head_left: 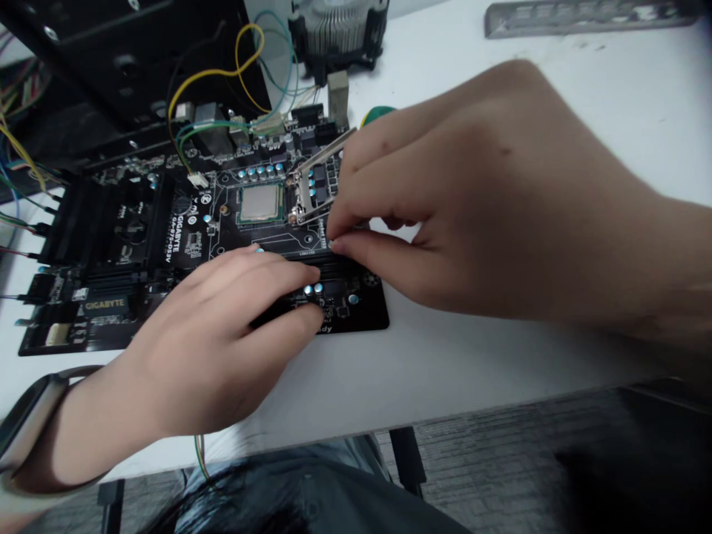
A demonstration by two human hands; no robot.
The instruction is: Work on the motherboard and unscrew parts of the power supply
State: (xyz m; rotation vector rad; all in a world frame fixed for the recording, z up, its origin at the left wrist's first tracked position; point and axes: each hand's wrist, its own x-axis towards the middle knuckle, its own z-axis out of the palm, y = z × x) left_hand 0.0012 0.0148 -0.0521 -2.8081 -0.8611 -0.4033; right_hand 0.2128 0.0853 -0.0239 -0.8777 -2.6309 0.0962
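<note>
A black Gigabyte motherboard lies on the white table, with a silver processor seated in its socket. Beside the processor, the metal socket frame stands raised, tilted toward the right. My right hand is closed in a pinch just right of that frame. A tiny bright bit shows at its fingertips, but what it belongs to is hidden. My left hand lies across the board's near edge over the memory slots, its fingers stretched out and apart, holding nothing visible.
A CPU cooler stands at the back, near a black computer case. Yellow and green wires loop over the board to a white plug. A grey strip lies at the far right. A green and yellow object peeks out behind my right hand.
</note>
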